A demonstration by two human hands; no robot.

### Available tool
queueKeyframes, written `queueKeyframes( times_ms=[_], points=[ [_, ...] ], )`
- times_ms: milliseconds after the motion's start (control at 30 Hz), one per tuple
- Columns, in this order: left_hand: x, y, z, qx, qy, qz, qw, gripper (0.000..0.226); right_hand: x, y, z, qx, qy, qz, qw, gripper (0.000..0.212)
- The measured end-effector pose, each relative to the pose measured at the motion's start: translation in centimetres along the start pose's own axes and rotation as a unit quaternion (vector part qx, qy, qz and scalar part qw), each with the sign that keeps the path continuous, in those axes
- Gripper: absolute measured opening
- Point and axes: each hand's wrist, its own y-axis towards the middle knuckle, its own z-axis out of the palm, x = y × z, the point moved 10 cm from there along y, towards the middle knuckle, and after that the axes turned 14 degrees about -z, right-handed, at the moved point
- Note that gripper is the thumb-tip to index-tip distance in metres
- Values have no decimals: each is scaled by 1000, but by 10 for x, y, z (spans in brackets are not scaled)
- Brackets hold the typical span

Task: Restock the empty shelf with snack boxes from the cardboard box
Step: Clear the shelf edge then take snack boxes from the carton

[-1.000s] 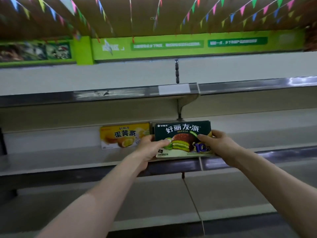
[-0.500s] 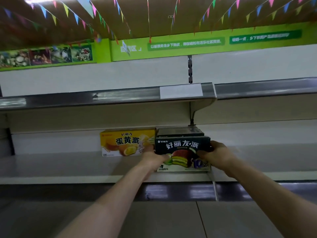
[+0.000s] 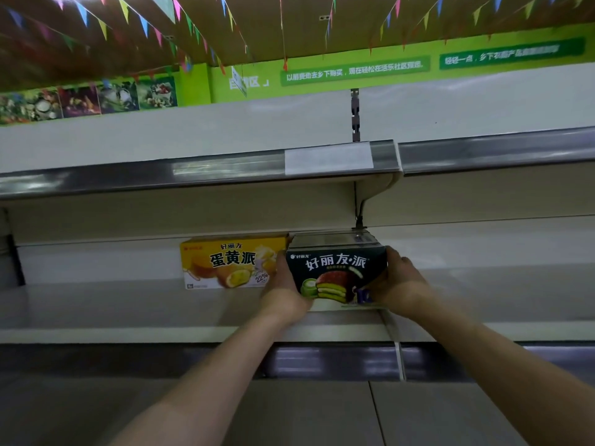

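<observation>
Dark-green snack box (image 3: 336,273) stands upright on the shelf (image 3: 128,304), just beside the yellow snack box (image 3: 230,263); left hand (image 3: 283,292) and right hand (image 3: 397,284) grasp its ends.

Dark green snack box (image 3: 336,273) upright on shelf (image 3: 128,313), just right of yellow box (image 3: 230,263).

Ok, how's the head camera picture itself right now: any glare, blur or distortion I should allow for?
Head view: the wide-angle lens bows the upper shelf rail, which also carries glare streaks; the green wall banner lettering is smeared; the dark green box, gripped by the left hand and right hand, and the yellow box beside it read sharp; the bottom of the frame is dim.
</observation>
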Motion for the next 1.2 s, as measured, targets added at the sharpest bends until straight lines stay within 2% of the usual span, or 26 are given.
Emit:
queueKeyframes(
  times_ms=[167, 267, 333, 400, 500, 567, 733, 833, 967, 1033, 1133, 1200],
  points=[
    [2, 2, 0, -41, 69, 15, 997, 105, -7, 0, 3, -10, -37, 1, 999, 83],
    [-7, -5, -8, -85, 118, 33, 989, 113, -3, -3, -4, -16, -64, -9, 998, 102],
    [-26, -18, -15, -162, 190, 102, 963, 115, 11, -6, -13, -39, -150, -56, 986, 108],
    [-42, -28, -8, -205, 266, 174, 926, 111, 34, -8, -11, -54, -230, -136, 962, 102],
    [-46, -20, 9, -176, 326, 174, 913, 105, 55, -6, 5, -29, -281, -198, 939, 87],
    [-45, -14, 13, -163, 333, 163, 914, 104, 56, -2, 10, -15, -286, -194, 938, 82],
    [-46, -15, 14, -166, 345, 149, 912, 103, 55, -1, 11, 0, -294, -168, 941, 84],
    [-46, -20, 11, -167, 355, 143, 909, 105, 59, -7, 6, -13, -296, -160, 942, 84],
    [-56, -46, -6, -180, 302, 166, 921, 96, 72, -31, -10, -66, -277, -164, 944, 79],
    [-63, -67, -12, -176, 242, 175, 938, 87, 74, -49, -17, -94, -242, -151, 954, 65],
    [-64, -100, -13, -134, 48, 156, 978, 68, 69, -84, -27, -138, -159, -110, 971, 39],
    [-58, -120, -3, -90, -76, 134, 984, 57, 61, -111, -31, -147, -117, -73, 979, 36]
  ],
)
